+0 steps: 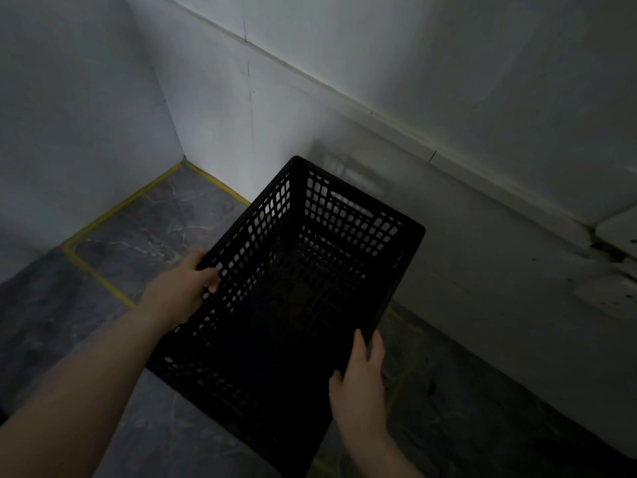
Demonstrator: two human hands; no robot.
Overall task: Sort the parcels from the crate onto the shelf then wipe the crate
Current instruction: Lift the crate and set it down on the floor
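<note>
The black crate [310,288] is held above the marble floor [138,229], near the white wall [448,98]; its side rims are gripped by the left hand [182,288] and right hand [362,381].

Both forearms bare, reaching forward and down from the lower frame edge. Left hand [181,286] extended further out, arm nearly straight, fingers curled over the rim of the crate [396,270] on its left long side, thumb on the outside. Right hand [360,376] nearer the body, wrist bent up, fingers pointing away, wrapped on the right rim near its close corner.
</note>
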